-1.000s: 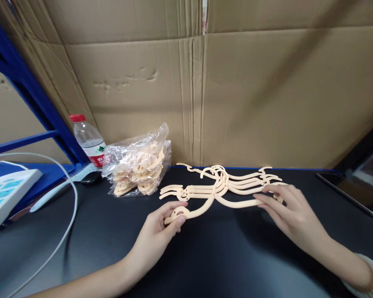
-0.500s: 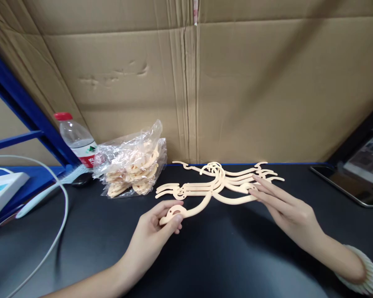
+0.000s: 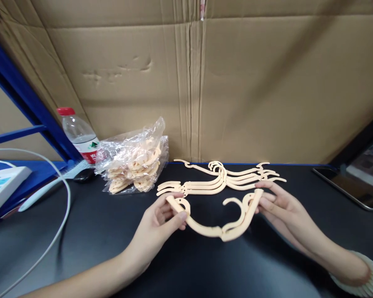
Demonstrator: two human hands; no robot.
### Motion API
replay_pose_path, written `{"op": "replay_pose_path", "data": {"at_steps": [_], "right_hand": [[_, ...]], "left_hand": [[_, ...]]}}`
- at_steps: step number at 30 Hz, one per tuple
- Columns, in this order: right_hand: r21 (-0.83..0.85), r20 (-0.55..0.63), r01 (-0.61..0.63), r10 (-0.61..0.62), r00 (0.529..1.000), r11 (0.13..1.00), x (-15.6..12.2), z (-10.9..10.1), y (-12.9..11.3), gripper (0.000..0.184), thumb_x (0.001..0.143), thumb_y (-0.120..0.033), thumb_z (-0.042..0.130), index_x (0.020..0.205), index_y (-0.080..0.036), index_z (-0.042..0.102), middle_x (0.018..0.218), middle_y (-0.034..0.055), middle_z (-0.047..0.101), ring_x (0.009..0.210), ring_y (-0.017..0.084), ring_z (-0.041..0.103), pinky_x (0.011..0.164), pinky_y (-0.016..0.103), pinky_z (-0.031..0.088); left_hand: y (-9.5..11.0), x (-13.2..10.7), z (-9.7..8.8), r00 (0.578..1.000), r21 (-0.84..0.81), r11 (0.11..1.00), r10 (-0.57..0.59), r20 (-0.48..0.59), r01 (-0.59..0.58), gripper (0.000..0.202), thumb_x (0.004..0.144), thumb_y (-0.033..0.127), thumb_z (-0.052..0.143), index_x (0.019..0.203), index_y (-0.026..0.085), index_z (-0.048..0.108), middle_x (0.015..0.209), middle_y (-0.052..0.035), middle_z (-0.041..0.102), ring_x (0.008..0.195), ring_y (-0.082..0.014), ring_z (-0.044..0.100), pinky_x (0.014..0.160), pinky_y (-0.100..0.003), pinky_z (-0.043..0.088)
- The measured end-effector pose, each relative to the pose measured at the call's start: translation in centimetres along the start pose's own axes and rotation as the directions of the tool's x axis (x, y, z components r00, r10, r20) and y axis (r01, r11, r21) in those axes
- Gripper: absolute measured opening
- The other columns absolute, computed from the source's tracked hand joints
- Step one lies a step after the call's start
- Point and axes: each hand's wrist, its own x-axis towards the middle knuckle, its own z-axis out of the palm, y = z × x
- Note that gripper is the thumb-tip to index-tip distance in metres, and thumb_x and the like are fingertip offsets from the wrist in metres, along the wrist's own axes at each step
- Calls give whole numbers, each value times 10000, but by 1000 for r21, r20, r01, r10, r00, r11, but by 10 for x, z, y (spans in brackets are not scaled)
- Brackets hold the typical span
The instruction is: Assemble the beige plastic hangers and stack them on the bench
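A peach-coloured folding clothes hanger (image 3: 205,230) is held up between my two hands, in front of the other hangers. My left hand (image 3: 161,219) pinches its left arm end, thumb in front. At the other end, the fingers of my right hand (image 3: 281,211) are closed on the right arm. The hanger's two arms slope down to the middle joint, and its hook (image 3: 234,203) lies folded along the right arm. Just behind, several matching hangers (image 3: 205,188) lie overlapping on the black table, their hooks bunched together.
Clear plastic bags (image 3: 133,161) of peach-coloured pieces sit at the back left, against a red-capped bottle (image 3: 85,142). A white cable (image 3: 69,198) curves over the left side. A tablet-like device (image 3: 345,188) lies at the right. Cardboard (image 3: 267,82) stands along the back.
The hanger has come off the pile toward me and tilted up. My right hand, earlier resting at its right end over the pile, now grips that end.
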Motion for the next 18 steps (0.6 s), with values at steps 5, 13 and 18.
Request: {"op": "replay_pose_path", "data": {"at_steps": [5,13,18], "right_hand": [[-72,188,-91,103,977,993,-15,33,8,223,860,-372,638,826,-219,480,878,57,673,835,205,658,809,392,539],[-163,530,-88,162,833,983,-31,44,3,392,944,-324,532,1334,-356,509,1471,69,382,1268,228,482,1017,395,436],[-210,512,-86,184,839,974,-30,43,3,491,933,-293,550,1399,-376,421,1539,60,277,1353,252,380,1050,410,405]], "left_hand": [[-8,-4,10,987,21,996,-87,136,85,283,779,347,734,924,143,603,775,-21,618,709,-140,585,629,-247,539],[-12,-5,12,981,13,999,-33,192,31,225,842,309,671,992,148,625,938,-58,643,837,-173,602,725,-282,529],[-7,-3,18,972,50,999,-17,233,5,274,877,316,616,1093,147,629,979,-70,642,849,-179,582,687,-257,502]]}}
